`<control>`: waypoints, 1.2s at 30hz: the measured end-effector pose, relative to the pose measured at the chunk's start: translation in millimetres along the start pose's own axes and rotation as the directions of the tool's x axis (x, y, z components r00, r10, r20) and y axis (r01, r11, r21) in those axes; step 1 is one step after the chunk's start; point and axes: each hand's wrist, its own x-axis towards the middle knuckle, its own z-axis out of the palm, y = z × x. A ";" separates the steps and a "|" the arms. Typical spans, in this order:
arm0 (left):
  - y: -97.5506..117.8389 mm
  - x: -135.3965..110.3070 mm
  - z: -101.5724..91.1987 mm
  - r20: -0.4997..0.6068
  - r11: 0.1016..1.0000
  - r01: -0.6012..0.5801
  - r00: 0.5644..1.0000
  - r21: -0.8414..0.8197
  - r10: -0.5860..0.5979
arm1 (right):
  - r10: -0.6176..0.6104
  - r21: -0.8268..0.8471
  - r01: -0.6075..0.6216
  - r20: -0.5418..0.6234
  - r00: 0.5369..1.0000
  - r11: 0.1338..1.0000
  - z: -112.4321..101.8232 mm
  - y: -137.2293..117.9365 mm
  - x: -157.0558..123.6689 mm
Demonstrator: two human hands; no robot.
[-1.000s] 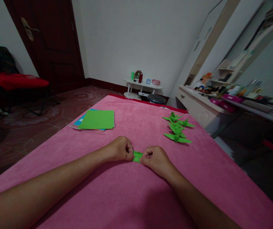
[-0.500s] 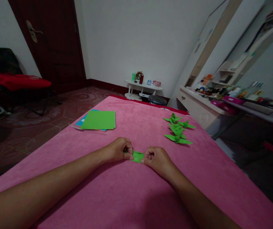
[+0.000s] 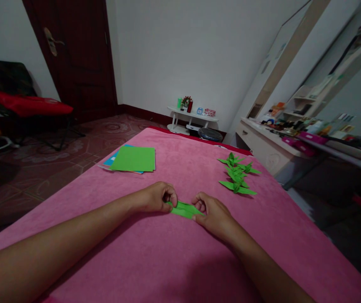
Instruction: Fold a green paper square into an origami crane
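Observation:
A small folded piece of green paper (image 3: pixel 185 210) lies low over the pink cloth between my hands, its creases running lengthwise. My left hand (image 3: pixel 160 197) pinches its left end between thumb and curled fingers. At the other end, my right hand (image 3: pixel 211 210) has its thumb on the near edge and its fingers curled at the far edge. Beyond my right hand, several folded green paper cranes (image 3: pixel 237 173) sit in a cluster. To the far left rests a stack of square paper, with a green sheet (image 3: pixel 134 159) on top and blue showing beneath.
The pink cloth (image 3: pixel 155 261) covers the table surface. Behind it stands a low white shelf (image 3: pixel 196 114) with small items. A dressing table (image 3: pixel 262 141) crowded with bottles is on the right; a red folding chair (image 3: pixel 38 106) is by the door at left.
My right hand has shifted slightly right along the paper, so more of the green strip shows between my hands. The whole view has moved a little.

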 end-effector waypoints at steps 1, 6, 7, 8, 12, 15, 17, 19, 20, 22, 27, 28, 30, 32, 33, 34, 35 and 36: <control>-1.0 0.2 -0.1 -0.007 0.999 0.004 1.000 -0.035 -0.005 | 0.018 -0.016 -0.017 0.016 1.000 1.000 -0.7 0.0 0.6; -4.4 3.6 -2.5 -0.161 0.952 -0.053 0.987 -0.302 0.004 | 0.119 0.095 -0.122 0.037 0.992 0.988 1.4 3.2 1.3; -3.4 4.3 -2.9 -0.235 0.921 -0.062 0.972 -0.383 -0.032 | 0.137 0.178 -0.141 0.032 0.990 0.974 2.6 3.7 1.0; -1.4 4.6 -2.9 -0.313 0.886 -0.070 0.946 -0.458 -0.087 | 0.154 0.276 -0.155 0.025 0.988 0.949 3.8 3.6 0.6; 17.3 1.8 7.1 -0.455 0.756 -0.113 0.851 -0.645 -0.261 | 0.212 0.642 -0.138 -0.039 0.977 0.754 6.9 -2.2 -1.5; 35.5 -0.1 25.8 -0.301 0.639 -0.115 0.934 -0.761 -0.190 | 0.252 0.785 -0.108 -0.063 0.966 0.610 8.7 -10.8 -4.0; 44.1 2.1 38.9 -0.224 0.564 -0.122 0.968 -0.817 -0.116 | 0.239 0.819 -0.081 -0.069 0.969 0.567 9.7 -17.1 -7.0; 48.0 6.3 47.9 -0.285 0.544 -0.159 0.946 -0.824 -0.154 | 0.193 0.826 -0.066 -0.052 0.980 0.560 9.8 -22.1 -10.6; 48.5 8.5 50.3 -0.316 0.552 -0.169 0.931 -0.817 -0.183 | 0.158 0.829 -0.057 -0.038 0.987 0.556 9.3 -23.6 -12.2; 47.4 11.2 51.5 -0.330 0.574 -0.161 0.922 -0.803 -0.202 | 0.091 0.843 -0.023 -0.031 0.995 0.537 7.5 -23.6 -14.1; 43.6 7.5 47.5 -0.220 0.597 -0.074 0.960 -0.799 -0.176 | 0.104 0.855 0.031 -0.099 0.990 0.517 4.4 -10.7 -11.4; 43.2 6.3 47.1 -0.208 0.599 -0.062 0.962 -0.798 -0.177 | 0.102 0.851 0.025 -0.092 0.991 0.524 4.3 -8.2 -10.8; 42.3 4.9 46.4 -0.209 0.612 -0.048 0.958 -0.789 -0.195 | 0.092 0.834 0.010 -0.072 0.993 0.552 4.3 -5.1 -10.1; 41.0 4.5 45.7 -0.220 0.632 -0.031 0.950 -0.775 -0.223 | 0.086 0.808 0.001 -0.063 0.994 0.589 4.1 -4.8 -10.2; 40.4 4.5 45.2 -0.223 0.639 -0.022 0.946 -0.769 -0.237 | 0.083 0.795 -0.001 -0.062 0.995 0.606 3.9 -5.4 -10.4; 39.9 4.6 44.7 -0.222 0.646 -0.011 0.944 -0.763 -0.246 | 0.083 0.784 0.001 -0.066 0.994 0.621 3.7 -6.2 -10.5; 39.7 4.6 44.2 -0.218 0.650 0.000 0.942 -0.760 -0.255 | 0.083 0.772 0.005 -0.075 0.994 0.636 3.6 -7.3 -10.5; 39.8 4.5 43.7 -0.213 0.652 0.012 0.941 -0.758 -0.265 | 0.085 0.759 0.010 -0.086 0.993 0.652 3.5 -8.4 -10.5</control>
